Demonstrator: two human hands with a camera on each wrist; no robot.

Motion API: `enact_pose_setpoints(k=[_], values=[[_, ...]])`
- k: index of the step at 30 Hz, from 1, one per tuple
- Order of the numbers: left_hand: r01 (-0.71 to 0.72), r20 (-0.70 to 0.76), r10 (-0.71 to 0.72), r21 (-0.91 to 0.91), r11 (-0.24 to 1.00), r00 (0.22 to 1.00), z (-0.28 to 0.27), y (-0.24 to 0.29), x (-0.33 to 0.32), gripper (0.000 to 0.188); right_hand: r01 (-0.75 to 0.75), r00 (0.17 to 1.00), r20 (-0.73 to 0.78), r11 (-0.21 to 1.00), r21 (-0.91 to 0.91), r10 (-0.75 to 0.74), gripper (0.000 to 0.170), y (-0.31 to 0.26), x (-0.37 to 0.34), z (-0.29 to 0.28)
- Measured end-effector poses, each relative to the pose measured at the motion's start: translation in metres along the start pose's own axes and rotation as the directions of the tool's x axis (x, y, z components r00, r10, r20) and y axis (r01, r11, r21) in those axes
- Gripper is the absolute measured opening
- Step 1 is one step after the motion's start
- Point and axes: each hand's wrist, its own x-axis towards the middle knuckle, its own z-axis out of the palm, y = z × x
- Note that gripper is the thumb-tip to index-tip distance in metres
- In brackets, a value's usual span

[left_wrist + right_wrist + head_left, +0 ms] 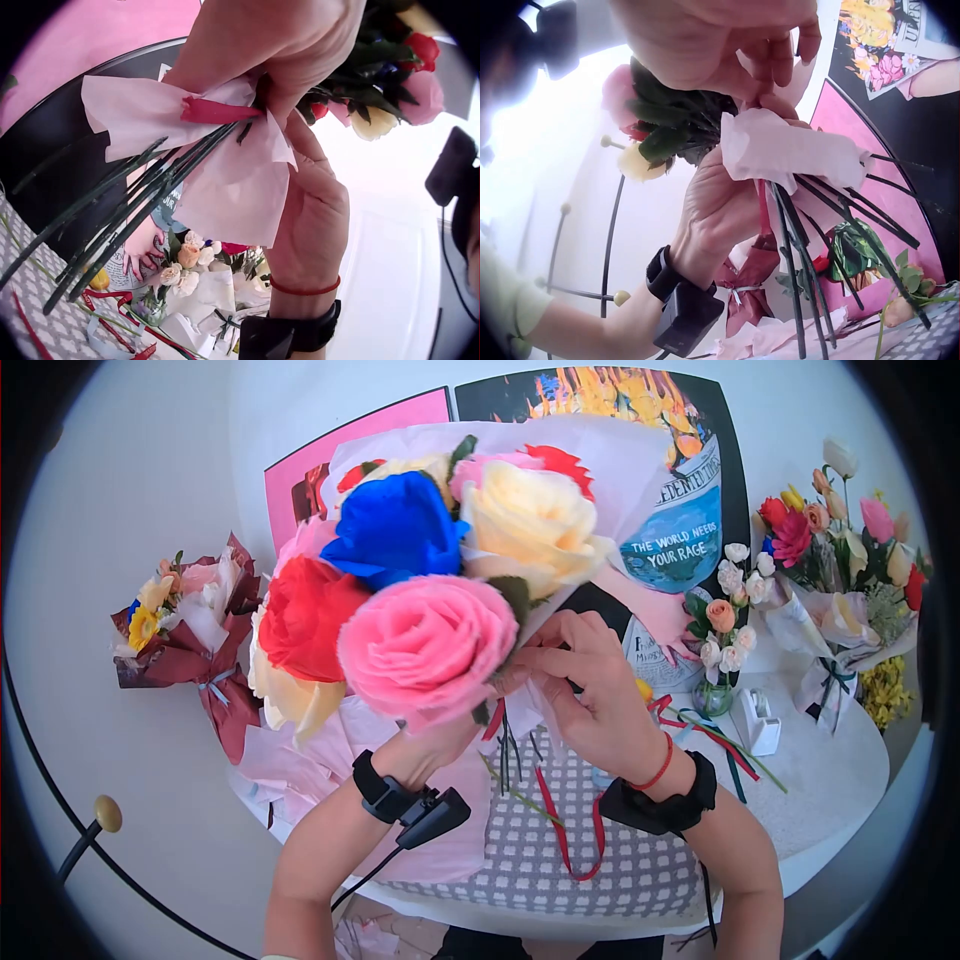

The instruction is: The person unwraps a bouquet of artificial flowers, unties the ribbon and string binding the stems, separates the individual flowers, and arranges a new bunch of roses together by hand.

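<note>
A bouquet of blue, red, pink and cream roses (430,645) in pale wrapping paper (240,187) is held up over the table. My left hand (724,199) grips it round the neck, mostly hidden behind the flowers in the head view. On its other side my right hand (590,685) has its fingers curled at the neck, pinching the paper there; its fingertips are partly hidden. A red ribbon (217,111) lies at the gathered neck, one end hanging loose below the left hand. Dark green stems (142,199) fan out beneath the paper.
A checked cloth (520,860) covers the table's front, with a loop of red ribbon (572,860) on it. Pink paper (440,810) lies at left. A tape dispenser (760,722), a small vase (712,698) and a wrapped bouquet (835,615) stand right. Another bouquet (215,650) stands left.
</note>
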Motion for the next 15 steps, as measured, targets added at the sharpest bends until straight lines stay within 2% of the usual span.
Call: enact_pose_setpoints(k=[1,3,5,6,7,9,10,11,13,15], values=[[0.052,-0.023,-0.055,-0.1,0.994,0.998,0.002,0.003,0.0,0.034,0.022,1.0,-0.001,1.0,-0.005,-0.022,0.022,0.0,0.0,0.001],[0.042,-0.034,-0.045,-0.087,0.995,0.998,-0.004,0.0,0.0,0.032,0.032,0.999,0.029,1.0,0.001,-0.032,0.025,0.001,-0.001,0.002],[0.055,-0.098,-0.072,-0.165,0.985,0.993,-0.007,-0.001,0.003,0.03,0.001,1.0,0.007,0.997,0.075,-0.002,0.033,-0.002,-0.002,0.005],[0.016,-0.118,-0.036,-0.161,0.987,0.992,0.0,0.007,0.004,0.029,-0.039,0.999,0.0,0.992,0.116,0.039,0.044,0.005,-0.005,0.01],[0.018,-0.119,-0.038,-0.163,0.987,0.992,0.004,0.008,0.005,0.029,-0.041,0.999,0.002,0.992,0.117,0.041,0.044,0.009,-0.008,0.016],[-0.095,-0.117,0.066,-0.254,0.963,0.991,0.01,0.006,0.007,0.03,-0.17,0.983,-0.031,0.957,0.235,0.182,0.053,0.011,-0.013,0.026],[-0.142,-0.12,0.125,-0.145,0.979,0.985,0.01,0.003,0.007,0.031,-0.196,0.98,0.069,0.967,0.162,0.187,0.058,0.013,-0.014,0.028],[-0.142,-0.118,0.125,-0.145,0.979,0.985,0.013,0.0,0.005,0.031,-0.176,0.982,0.085,0.981,0.083,0.168,0.054,0.01,-0.016,0.029],[-0.069,-0.258,0.007,-0.231,0.971,0.966,0.019,-0.007,-0.001,0.032,-0.188,0.976,0.111,0.982,0.02,0.185,0.051,0.011,-0.018,0.03],[-0.075,-0.2,0.029,-0.224,0.972,0.979,0.021,-0.003,0.004,0.028,-0.164,0.983,0.081,0.986,-0.029,0.166,0.05,0.013,-0.021,0.033]])
